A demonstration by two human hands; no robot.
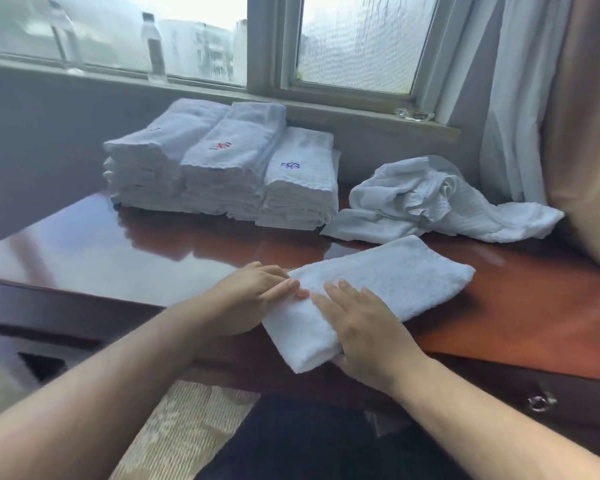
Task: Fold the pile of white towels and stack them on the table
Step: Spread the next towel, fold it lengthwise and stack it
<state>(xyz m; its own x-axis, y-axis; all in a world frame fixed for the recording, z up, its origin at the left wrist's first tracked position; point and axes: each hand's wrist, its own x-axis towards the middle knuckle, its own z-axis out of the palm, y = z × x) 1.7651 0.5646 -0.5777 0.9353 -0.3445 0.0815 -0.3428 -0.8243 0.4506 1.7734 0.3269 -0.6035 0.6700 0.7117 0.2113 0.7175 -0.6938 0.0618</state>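
Both hands — left hand, right hand — press flat on the folded towel; uneven lifting toward the stacks could unfold it.

Glossy red-brown wooden worktop. Bearing: three adjoining stacks of folded towels at rear; loose towel heap rear right; one folded towel at near edge.
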